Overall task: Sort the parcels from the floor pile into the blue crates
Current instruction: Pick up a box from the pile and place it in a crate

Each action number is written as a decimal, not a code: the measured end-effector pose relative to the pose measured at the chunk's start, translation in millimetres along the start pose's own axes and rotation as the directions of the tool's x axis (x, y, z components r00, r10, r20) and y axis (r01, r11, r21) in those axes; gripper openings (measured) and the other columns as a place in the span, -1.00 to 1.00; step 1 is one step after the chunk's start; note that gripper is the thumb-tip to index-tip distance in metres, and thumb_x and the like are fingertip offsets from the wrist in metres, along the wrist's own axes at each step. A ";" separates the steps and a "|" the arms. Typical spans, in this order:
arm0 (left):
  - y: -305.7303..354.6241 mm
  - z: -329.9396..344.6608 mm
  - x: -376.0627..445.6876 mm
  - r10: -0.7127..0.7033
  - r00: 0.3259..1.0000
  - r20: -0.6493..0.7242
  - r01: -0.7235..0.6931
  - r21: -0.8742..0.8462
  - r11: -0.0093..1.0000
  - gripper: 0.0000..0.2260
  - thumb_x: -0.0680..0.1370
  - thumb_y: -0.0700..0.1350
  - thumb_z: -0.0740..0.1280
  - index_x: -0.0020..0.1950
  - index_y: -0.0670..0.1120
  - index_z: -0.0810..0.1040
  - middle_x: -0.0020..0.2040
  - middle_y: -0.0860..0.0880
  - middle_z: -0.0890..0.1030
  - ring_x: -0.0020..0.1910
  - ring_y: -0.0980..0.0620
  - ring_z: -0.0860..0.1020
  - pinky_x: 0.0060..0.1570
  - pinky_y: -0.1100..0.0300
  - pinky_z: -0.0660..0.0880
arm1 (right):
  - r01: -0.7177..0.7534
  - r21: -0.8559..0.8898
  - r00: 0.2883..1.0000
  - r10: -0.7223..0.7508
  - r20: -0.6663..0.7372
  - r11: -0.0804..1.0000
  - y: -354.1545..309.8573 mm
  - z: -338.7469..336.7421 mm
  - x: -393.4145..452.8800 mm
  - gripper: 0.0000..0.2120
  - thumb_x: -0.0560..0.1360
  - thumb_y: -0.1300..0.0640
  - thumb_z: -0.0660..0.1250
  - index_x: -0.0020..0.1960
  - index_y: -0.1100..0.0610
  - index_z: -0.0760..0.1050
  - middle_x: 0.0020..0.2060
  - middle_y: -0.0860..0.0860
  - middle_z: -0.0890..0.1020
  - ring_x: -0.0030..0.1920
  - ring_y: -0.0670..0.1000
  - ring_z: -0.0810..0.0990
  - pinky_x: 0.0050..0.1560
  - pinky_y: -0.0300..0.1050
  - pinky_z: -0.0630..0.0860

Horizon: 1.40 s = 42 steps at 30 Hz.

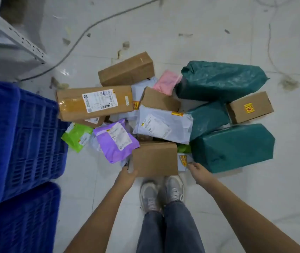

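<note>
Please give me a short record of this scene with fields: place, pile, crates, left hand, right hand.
place: tiled floor, person standing over pile
pile: brown boxes, green parcels, purple mailer, pink one
crates: two blue crates, left of pile
left hand: grips near box at its left edge
right hand: fingers at a small white mailer beside that box; hold unclear

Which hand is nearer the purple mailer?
Left. The left hand grips the plain cardboard box just below the purple mailer; the right hand is beyond the box's far side.

left hand [127,172] gripping cardboard box [155,158], parcel pile [163,114]
</note>
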State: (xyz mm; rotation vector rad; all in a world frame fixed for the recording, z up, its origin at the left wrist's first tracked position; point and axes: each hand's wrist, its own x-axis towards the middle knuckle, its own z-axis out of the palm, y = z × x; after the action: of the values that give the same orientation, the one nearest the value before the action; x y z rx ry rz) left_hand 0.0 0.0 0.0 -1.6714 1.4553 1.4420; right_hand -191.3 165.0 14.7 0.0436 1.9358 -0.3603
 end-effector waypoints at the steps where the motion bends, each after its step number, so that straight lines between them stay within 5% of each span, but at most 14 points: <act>1: -3.6 4.4 10.2 0.005 1.000 -0.010 -0.006 -0.028 1.000 -0.44 0.56 0.00 0.29 0.48 -0.18 0.22 0.37 -0.17 0.43 0.29 -0.11 0.43 0.17 0.18 0.32 | -0.010 0.042 1.000 0.010 0.009 0.999 2.6 7.2 10.7 -0.58 0.60 0.03 0.12 0.33 0.28 0.37 0.31 0.21 0.43 0.26 0.20 0.42 0.29 0.06 0.37; 9: -28.0 21.0 71.7 0.080 0.996 0.037 -0.075 -0.117 0.990 -0.47 0.52 -0.04 0.33 0.42 -0.21 0.32 0.40 -0.14 0.40 0.36 -0.06 0.39 0.20 0.20 0.31 | -0.004 0.125 0.996 -0.007 0.088 0.992 13.0 46.0 74.6 -0.53 0.63 -0.08 -0.03 0.49 0.06 0.18 0.52 0.06 0.16 0.51 0.13 0.10 0.48 0.14 0.09; 12: -28.5 27.1 79.1 0.106 0.993 0.059 -0.096 -0.156 0.983 -0.62 0.58 -0.11 0.26 0.38 -0.20 0.40 0.32 -0.12 0.49 0.19 0.02 0.48 -0.08 0.42 0.32 | -0.001 0.249 0.995 -0.024 0.100 0.968 15.2 53.7 83.5 -0.55 0.61 -0.09 0.04 0.44 0.03 0.23 0.46 0.02 0.28 0.46 0.06 0.21 0.45 0.07 0.18; 17: -26.0 27.7 69.9 0.113 0.988 0.103 -0.074 -0.327 0.942 -0.59 0.57 -0.06 0.27 0.42 -0.03 0.37 0.23 0.10 0.50 0.00 0.22 0.49 -0.24 0.60 0.38 | 0.045 0.371 0.997 -0.065 0.042 0.928 10.6 58.1 73.1 -0.77 0.59 0.06 0.12 0.23 -0.03 0.39 0.13 -0.05 0.48 -0.09 -0.22 0.47 -0.14 -0.30 0.40; 20: -23.5 19.9 55.6 0.036 0.991 0.127 0.012 -0.356 0.934 -0.57 0.56 0.09 0.24 0.42 0.15 0.28 0.20 0.19 0.38 0.07 0.22 0.38 0.06 0.31 0.28 | 0.173 0.329 0.984 -0.153 -0.086 0.928 5.5 51.2 60.4 -0.79 0.55 0.08 0.22 0.18 0.05 0.41 -0.02 -0.05 0.50 -0.17 -0.21 0.47 -0.34 -0.39 0.38; 24: -29.4 11.4 30.3 -0.025 0.991 0.130 0.085 -0.476 0.875 -0.79 0.53 0.12 0.26 0.13 0.11 0.45 0.15 0.10 0.50 0.14 0.13 0.44 0.11 0.18 0.30 | 0.305 0.336 0.952 -0.283 -0.115 0.891 -5.5 38.5 35.0 -0.82 0.50 0.17 0.28 0.10 0.08 0.44 0.05 0.01 0.57 -0.06 -0.14 0.54 -0.25 -0.50 0.44; 26: -27.9 6.0 12.8 0.000 0.995 0.095 0.057 -0.602 0.796 -0.86 0.54 0.05 0.27 0.03 0.05 0.55 -0.05 0.08 0.60 -0.06 0.16 0.57 -0.10 0.22 0.46 | 0.375 0.378 0.924 -0.375 -0.077 0.846 -14.3 30.3 18.9 -0.69 0.52 0.21 0.26 0.26 0.06 0.42 0.15 -0.07 0.55 0.07 -0.25 0.54 -0.10 -0.47 0.47; 28: -22.6 -2.1 -5.1 0.032 0.999 0.040 0.004 -0.688 0.726 -0.87 0.53 0.00 0.28 -0.09 0.02 0.60 -0.26 0.12 0.63 -0.29 0.23 0.61 -0.29 0.28 0.49 | 0.463 0.374 0.875 -0.481 -0.049 0.804 -25.1 19.8 0.7 -0.58 0.50 0.15 0.30 0.30 -0.15 0.37 0.12 -0.29 0.52 0.05 -0.43 0.50 -0.08 -0.56 0.42; 30: -16.1 -12.3 -20.1 0.060 0.998 -0.027 -0.060 -0.746 0.663 -0.83 0.53 -0.03 0.27 -0.16 0.03 0.64 -0.32 0.16 0.64 -0.35 0.25 0.60 -0.27 0.27 0.47 | 0.523 0.270 0.844 -0.536 -0.027 0.809 -36.3 6.7 -16.4 -0.46 0.40 0.00 0.36 0.26 -0.40 0.25 0.09 -0.44 0.41 0.13 -0.35 0.46 0.01 -0.56 0.36; 33: -3.6 -30.8 -36.6 0.107 0.987 -0.122 -0.160 -0.833 0.530 -0.81 0.56 -0.11 0.22 -0.04 0.00 0.65 -0.21 0.18 0.68 -0.23 0.24 0.59 -0.16 0.26 0.45 | 0.591 0.019 0.805 -0.591 0.058 0.807 -49.4 -9.6 -35.8 -0.19 0.28 -0.16 0.45 0.30 -0.54 0.01 0.10 -0.49 0.23 0.28 -0.11 0.24 0.24 -0.26 0.21; 35: 6.2 -42.0 -46.8 0.167 0.970 -0.174 -0.235 -0.843 0.484 -0.76 0.57 -0.16 0.21 0.19 -0.08 0.57 -0.03 0.13 0.68 -0.09 0.22 0.60 -0.09 0.30 0.46 | 0.621 -0.026 0.783 -0.618 0.076 0.783 -58.3 -15.9 -42.4 -0.10 0.28 -0.13 0.52 0.33 -0.50 -0.04 0.15 -0.41 0.30 0.27 -0.05 0.29 0.25 -0.16 0.28; 38: 21.8 -56.8 -60.5 0.272 0.930 -0.249 -0.361 -0.760 0.541 -0.73 0.55 -0.21 0.24 0.22 -0.05 0.54 0.01 0.14 0.67 0.00 0.21 0.60 -0.02 0.36 0.48 | 0.594 0.128 0.801 -0.598 -0.013 0.794 -75.7 -22.7 -48.8 -0.26 0.33 -0.05 0.50 0.37 -0.33 0.20 0.12 -0.21 0.54 0.10 -0.18 0.54 0.01 -0.35 0.51; 42: 43.3 -76.1 -76.4 0.444 0.864 -0.236 -0.485 -0.622 0.615 -0.61 0.53 -0.20 0.32 0.32 0.09 0.45 0.18 0.14 0.60 0.13 0.21 0.56 -0.01 0.41 0.50 | 0.514 0.242 0.857 -0.507 -0.094 0.823 -96.0 -29.9 -57.6 -0.66 0.38 -0.19 0.41 0.11 -0.16 0.49 -0.02 -0.20 0.62 -0.15 -0.32 0.60 -0.29 -0.48 0.46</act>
State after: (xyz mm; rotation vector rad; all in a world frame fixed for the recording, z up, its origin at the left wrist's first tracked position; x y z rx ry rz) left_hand -0.5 -49.2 105.3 -1.7904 1.5910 2.4684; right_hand -215.0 89.6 99.4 -0.3114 1.8922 -0.9786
